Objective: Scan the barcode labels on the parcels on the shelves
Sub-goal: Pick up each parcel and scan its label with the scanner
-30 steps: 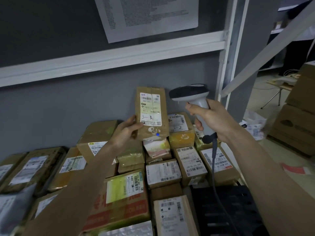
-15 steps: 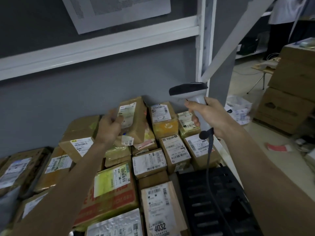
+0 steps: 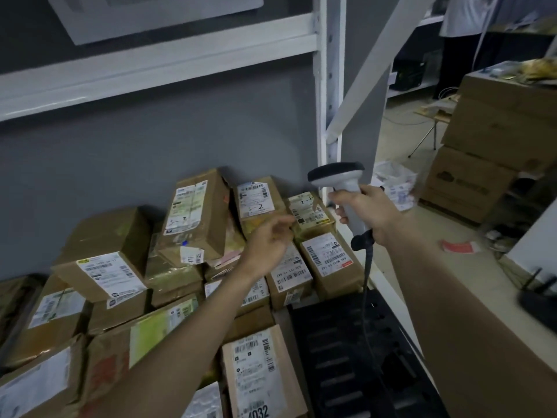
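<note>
My right hand [image 3: 366, 211] grips the barcode scanner [image 3: 342, 188], head aimed left. My left hand [image 3: 271, 239], fingers loose and empty, hovers nearer the parcel marked 3-2 [image 3: 256, 203], which stands against the shelf's back wall, label facing me.

A white-framed shelf [image 3: 324, 86] carries brown parcels [image 3: 99, 267] packed from left to centre, and a black slotted tray [image 3: 346, 357] near right.

Stacked cartons [image 3: 494, 140] right — black router [image 3: 539, 300] near, paper sheet [image 3: 156, 13] overhead.

Matt cardboard parcels [image 3: 199, 218], paper labels [image 3: 184, 208]
</note>
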